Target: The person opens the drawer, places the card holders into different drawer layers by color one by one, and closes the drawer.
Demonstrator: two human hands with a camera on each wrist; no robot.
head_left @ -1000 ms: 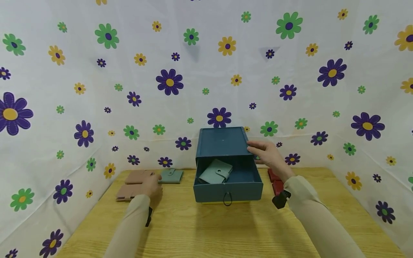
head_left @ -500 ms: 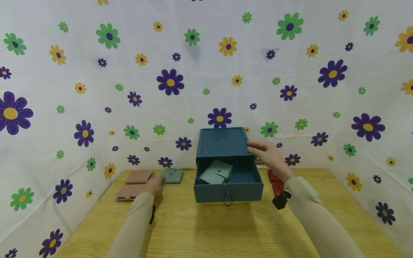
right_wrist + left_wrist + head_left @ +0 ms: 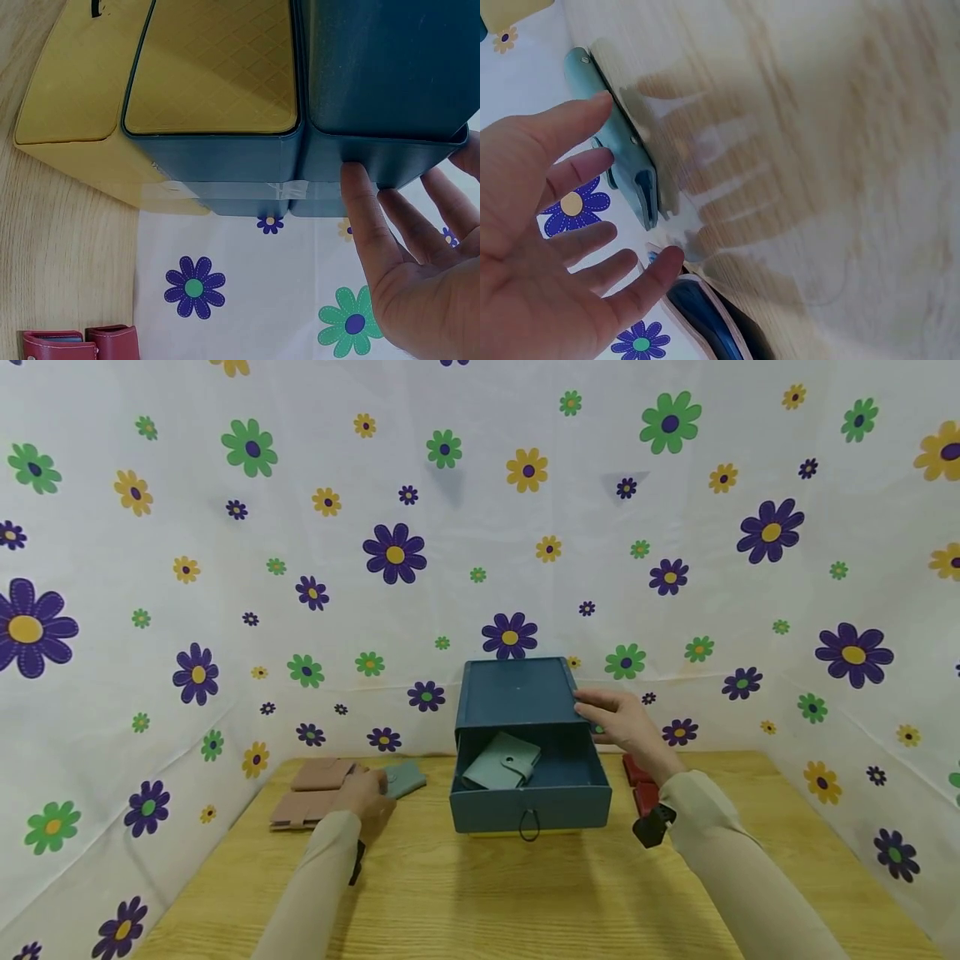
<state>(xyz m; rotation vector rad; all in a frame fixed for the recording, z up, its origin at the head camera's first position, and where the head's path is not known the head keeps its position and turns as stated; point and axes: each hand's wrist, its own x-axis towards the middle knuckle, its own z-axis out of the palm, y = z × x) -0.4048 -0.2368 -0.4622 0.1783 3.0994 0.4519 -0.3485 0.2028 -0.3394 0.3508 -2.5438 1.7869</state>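
In the head view my left hand (image 3: 365, 792) is at the near left end of a green snap wallet (image 3: 406, 778), which lies slanted on the table. The left wrist view shows its fingers spread, with thumb and index fingertips overlapping the green wallet (image 3: 622, 142). My right hand (image 3: 624, 723) rests on the right side of a blue drawer cabinet (image 3: 517, 689); the right wrist view shows its fingers extended against the side wall. The cabinet's top drawer (image 3: 531, 807) is pulled out. Inside, toward the left, a light green wallet (image 3: 501, 760) leans with its snap strap facing me.
Two pink wallets (image 3: 300, 808) lie left of my left hand. Right of the cabinet are two red wallets (image 3: 645, 796), partly behind my right wrist. Below the open drawer are yellow drawers (image 3: 214, 75). A flowered cloth (image 3: 465, 593) hangs close behind the table.
My left hand has come to the green wallet on the table, which has turned from straight to slanted. My right hand and the open drawer stay as they were.
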